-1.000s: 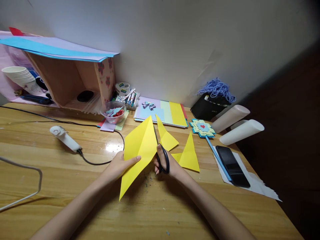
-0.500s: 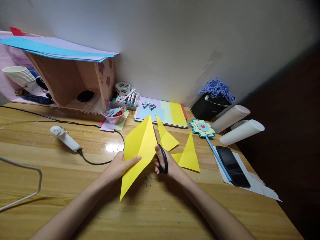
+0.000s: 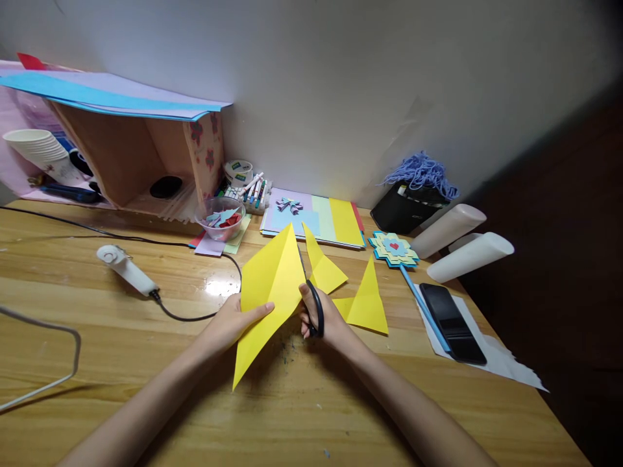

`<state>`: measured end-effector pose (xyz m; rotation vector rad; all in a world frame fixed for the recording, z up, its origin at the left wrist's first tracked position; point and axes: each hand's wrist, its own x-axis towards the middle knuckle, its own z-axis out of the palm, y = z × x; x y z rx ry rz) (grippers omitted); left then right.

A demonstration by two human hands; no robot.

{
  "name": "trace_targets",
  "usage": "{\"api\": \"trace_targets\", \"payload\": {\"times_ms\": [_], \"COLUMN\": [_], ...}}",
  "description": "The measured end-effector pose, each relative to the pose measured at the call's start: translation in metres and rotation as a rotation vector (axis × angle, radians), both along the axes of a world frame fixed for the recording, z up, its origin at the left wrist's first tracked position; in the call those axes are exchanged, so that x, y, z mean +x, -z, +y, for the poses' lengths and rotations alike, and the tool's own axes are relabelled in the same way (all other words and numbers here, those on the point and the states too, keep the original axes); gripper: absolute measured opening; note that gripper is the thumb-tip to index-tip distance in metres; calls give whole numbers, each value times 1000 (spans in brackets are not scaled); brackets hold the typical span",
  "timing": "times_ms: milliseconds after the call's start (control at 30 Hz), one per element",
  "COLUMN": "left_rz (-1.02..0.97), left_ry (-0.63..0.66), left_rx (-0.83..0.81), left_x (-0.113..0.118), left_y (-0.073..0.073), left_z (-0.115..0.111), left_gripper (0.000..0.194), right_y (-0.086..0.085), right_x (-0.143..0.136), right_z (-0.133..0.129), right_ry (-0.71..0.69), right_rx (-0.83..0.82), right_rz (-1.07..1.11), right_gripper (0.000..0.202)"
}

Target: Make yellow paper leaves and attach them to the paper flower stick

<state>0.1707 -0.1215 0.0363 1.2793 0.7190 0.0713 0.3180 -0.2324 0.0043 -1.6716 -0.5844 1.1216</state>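
Observation:
A creased sheet of yellow paper [image 3: 270, 279] is held up over the table by my left hand [image 3: 234, 322], thumb on the near face and the other fingers hidden behind. My right hand [image 3: 321, 314] is closed around the black handles of a pair of scissors [image 3: 317, 310]. The blades lie along the paper's right edge, mostly hidden behind it. Just beyond my right hand are two folded yellow offcuts, a narrow pointed one [image 3: 325, 267] and a wider triangular one [image 3: 366, 301].
A glue gun [image 3: 127, 271] with a black cord lies left. Behind stand a cardboard box [image 3: 126, 152], a bowl of scraps [image 3: 221, 220] and a stack of coloured paper [image 3: 324, 220]. At right are a paper flower [image 3: 393, 248], a phone [image 3: 450, 321] and white rolls [image 3: 470, 256].
My right hand and the scissors have shifted very slightly left. The yellow sheet and my left hand stay almost where they were.

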Motion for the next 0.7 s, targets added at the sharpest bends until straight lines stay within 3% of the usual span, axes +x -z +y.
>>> {"api": "trace_targets", "payload": {"times_ms": [200,533,700], "left_rz": [-14,-22,-15], "left_ry": [4,15,13], "left_rx": [1,-18,-14], "left_x": [0,0,0], "left_y": [5,1,-1], "left_z": [1,-2,-2], "left_gripper": [49,49,50], "right_y": [-1,-18,-15], "right_x": [1,2,2], "right_z": [-1,-4,-5], "right_ry": [-29,-70,-57], "right_rx": [-18,32,23], "right_rz": [-10,-31,-11], "right_gripper": [61,74,75]}}
